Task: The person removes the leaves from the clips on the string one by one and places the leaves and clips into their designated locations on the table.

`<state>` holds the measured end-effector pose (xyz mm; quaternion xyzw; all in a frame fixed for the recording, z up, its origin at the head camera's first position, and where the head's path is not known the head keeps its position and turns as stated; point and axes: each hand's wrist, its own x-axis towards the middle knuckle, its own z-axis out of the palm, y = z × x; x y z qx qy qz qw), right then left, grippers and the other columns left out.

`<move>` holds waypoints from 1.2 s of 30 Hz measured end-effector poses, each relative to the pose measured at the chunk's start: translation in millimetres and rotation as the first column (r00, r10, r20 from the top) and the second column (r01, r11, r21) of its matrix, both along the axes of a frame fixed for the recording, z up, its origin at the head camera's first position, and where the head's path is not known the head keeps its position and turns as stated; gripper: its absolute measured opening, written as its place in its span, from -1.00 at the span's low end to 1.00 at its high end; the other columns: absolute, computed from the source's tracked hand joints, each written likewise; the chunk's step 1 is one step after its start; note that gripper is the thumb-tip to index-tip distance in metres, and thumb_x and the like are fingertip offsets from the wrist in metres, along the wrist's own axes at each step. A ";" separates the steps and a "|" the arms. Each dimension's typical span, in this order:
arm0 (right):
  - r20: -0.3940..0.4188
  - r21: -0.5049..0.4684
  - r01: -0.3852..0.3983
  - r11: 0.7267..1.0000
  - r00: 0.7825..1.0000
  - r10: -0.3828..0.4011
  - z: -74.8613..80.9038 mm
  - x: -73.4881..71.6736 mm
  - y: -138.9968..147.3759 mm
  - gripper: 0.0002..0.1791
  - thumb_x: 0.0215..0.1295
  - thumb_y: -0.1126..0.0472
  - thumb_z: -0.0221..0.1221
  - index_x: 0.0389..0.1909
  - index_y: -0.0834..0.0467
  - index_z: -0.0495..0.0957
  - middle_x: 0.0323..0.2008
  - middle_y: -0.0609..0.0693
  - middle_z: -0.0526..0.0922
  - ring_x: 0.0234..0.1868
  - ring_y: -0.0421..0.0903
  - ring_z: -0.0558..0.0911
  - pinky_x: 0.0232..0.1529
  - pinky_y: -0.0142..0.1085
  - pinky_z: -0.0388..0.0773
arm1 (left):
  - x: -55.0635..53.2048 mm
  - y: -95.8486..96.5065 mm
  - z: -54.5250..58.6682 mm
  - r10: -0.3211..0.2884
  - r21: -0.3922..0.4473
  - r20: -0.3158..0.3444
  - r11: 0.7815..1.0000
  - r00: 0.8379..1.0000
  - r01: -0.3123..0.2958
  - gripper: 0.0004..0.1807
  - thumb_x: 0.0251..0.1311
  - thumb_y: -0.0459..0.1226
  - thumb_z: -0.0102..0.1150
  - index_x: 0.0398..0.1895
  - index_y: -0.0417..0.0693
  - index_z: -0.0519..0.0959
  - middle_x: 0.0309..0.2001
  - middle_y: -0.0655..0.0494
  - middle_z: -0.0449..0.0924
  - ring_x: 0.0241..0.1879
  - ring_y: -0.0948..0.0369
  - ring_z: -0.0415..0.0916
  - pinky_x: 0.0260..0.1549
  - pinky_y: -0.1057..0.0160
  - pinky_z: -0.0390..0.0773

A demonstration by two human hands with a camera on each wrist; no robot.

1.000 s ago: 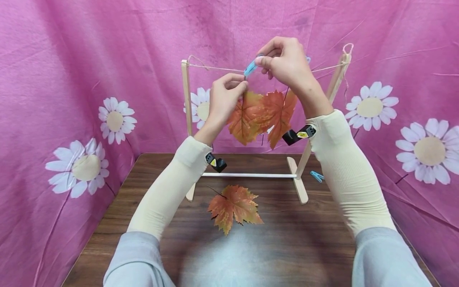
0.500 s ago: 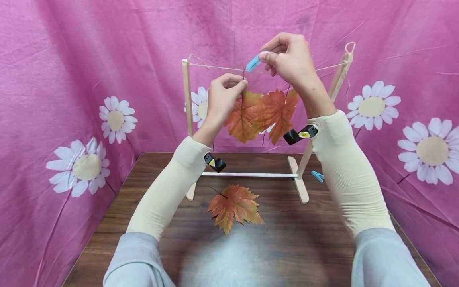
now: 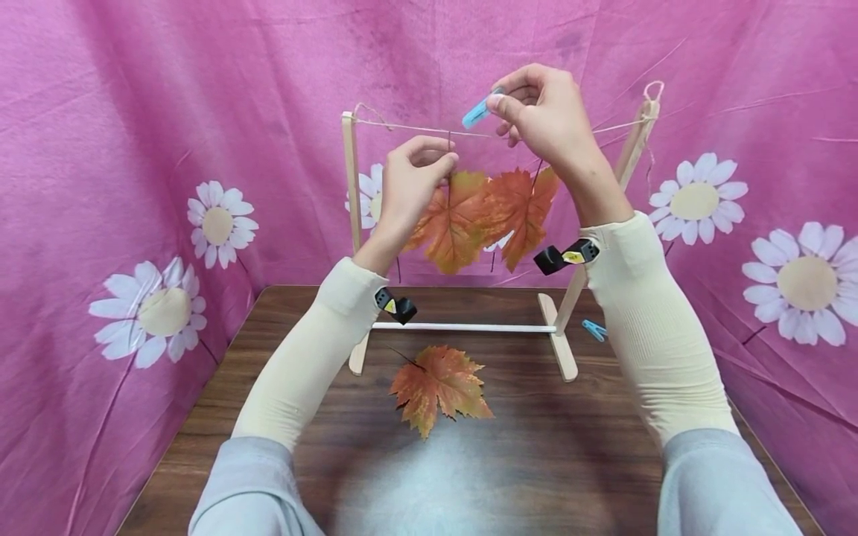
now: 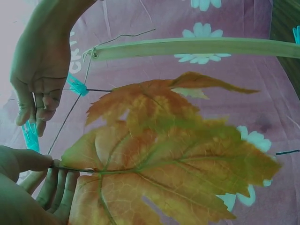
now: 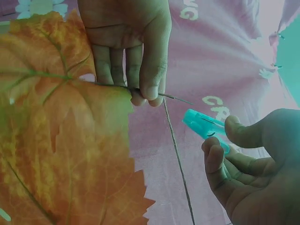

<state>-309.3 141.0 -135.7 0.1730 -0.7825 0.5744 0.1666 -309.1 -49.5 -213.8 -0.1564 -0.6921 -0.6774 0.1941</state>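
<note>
My left hand (image 3: 418, 175) pinches the thin dark stem of an orange maple leaf (image 3: 450, 223) between thumb and fingers. In the right wrist view the stem's tip (image 5: 176, 97) crosses the string (image 5: 177, 154). Up and to the right, my right hand (image 3: 544, 112) pinches a light blue clothespin (image 3: 477, 113), its nose pointing at the stem and apart from it. A second maple leaf (image 3: 524, 212) hangs behind and right of the first. The left wrist view shows a blue clothespin (image 4: 77, 85) on the string at that leaf's stem.
The string is tied between two wooden posts (image 3: 349, 179), joined low by a white rod (image 3: 469, 327). Another maple leaf (image 3: 439, 387) lies on the dark wooden table (image 3: 375, 461). A spare blue clothespin (image 3: 593, 330) lies beside the right foot (image 3: 558, 339) of the stand.
My right hand has drawn the clothespin slightly up and right, off the stem. My left hand, with its leaf, has shifted a little left.
</note>
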 end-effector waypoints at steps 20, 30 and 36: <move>-0.029 0.013 0.013 1.000 1.000 -0.012 -17.9 11.9 10.1 -0.61 0.38 0.25 0.36 0.19 0.15 0.63 -0.30 -0.21 0.72 -0.43 -0.27 0.73 -0.27 -0.45 0.70 | 8.2 -14.6 -4.4 -0.002 0.051 0.005 0.999 1.000 0.002 -0.86 0.34 -0.42 0.37 -0.12 -0.35 0.75 -0.27 -0.07 0.81 -0.31 0.18 0.73 -0.21 0.27 0.83; -0.063 0.010 -0.016 1.000 0.998 0.017 -28.0 18.5 13.2 -0.70 0.40 0.11 0.40 0.08 0.09 0.68 -0.26 -0.10 0.74 -0.46 -0.19 0.71 -0.51 -0.40 0.67 | 13.1 -26.6 -10.7 -0.010 0.067 0.023 0.998 1.000 0.008 -0.91 0.35 -0.41 0.36 -0.15 -0.28 0.75 -0.24 -0.03 0.81 -0.33 0.18 0.74 -0.17 0.27 0.83; -0.064 0.005 -0.019 1.000 0.998 0.019 -34.8 24.2 16.9 -0.77 0.43 0.14 0.38 0.02 0.07 0.67 -0.29 -0.12 0.73 -0.53 -0.20 0.68 -0.54 -0.43 0.64 | 14.9 -34.2 -17.2 0.018 0.049 0.043 0.999 0.999 -0.020 -0.90 0.34 -0.39 0.38 -0.16 -0.25 0.76 -0.21 -0.05 0.82 -0.32 0.18 0.77 -0.17 0.25 0.85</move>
